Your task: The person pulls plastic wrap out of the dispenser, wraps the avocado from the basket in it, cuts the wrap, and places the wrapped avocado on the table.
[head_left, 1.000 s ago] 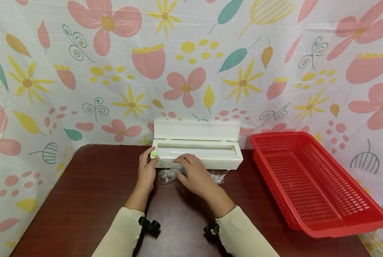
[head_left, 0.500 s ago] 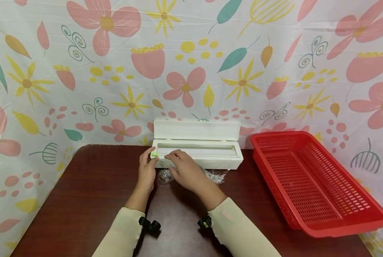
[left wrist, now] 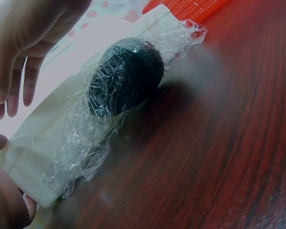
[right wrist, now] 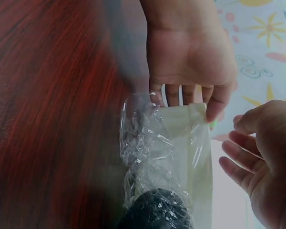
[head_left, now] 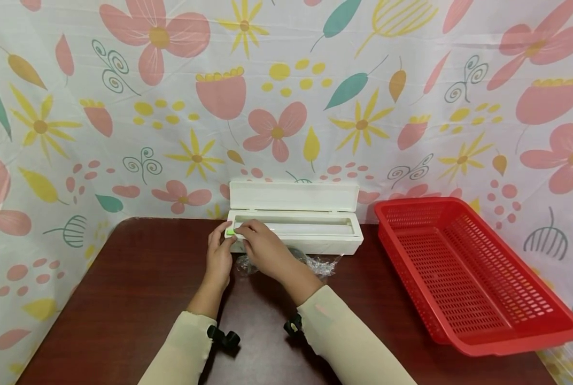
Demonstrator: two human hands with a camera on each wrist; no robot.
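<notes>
A white cling film dispenser (head_left: 334,246) stands at the table's back edge with its lid (head_left: 293,195) raised and a pale roll (head_left: 315,229) inside. My left hand (head_left: 218,261) grips its left end, the thumb beside a small green slider (head_left: 230,232). Just right of that slider hover the loosely bent fingers of my right hand (head_left: 266,250); in the right wrist view they pinch nothing. Against the dispenser's front lies a dark rounded object (left wrist: 133,71) covered by crumpled cling film (left wrist: 83,145). The right hand hides much of it in the head view.
A red plastic basket (head_left: 464,283) with perforated sides sits on the right of the brown table (head_left: 123,299). Behind the dispenser hangs a flower-printed cloth (head_left: 277,64). Black wrist cameras (head_left: 224,338) are strapped to both sleeves.
My right hand has slid left along the dispenser's front, from near its middle to beside the green slider. The left hand keeps its place on the left end.
</notes>
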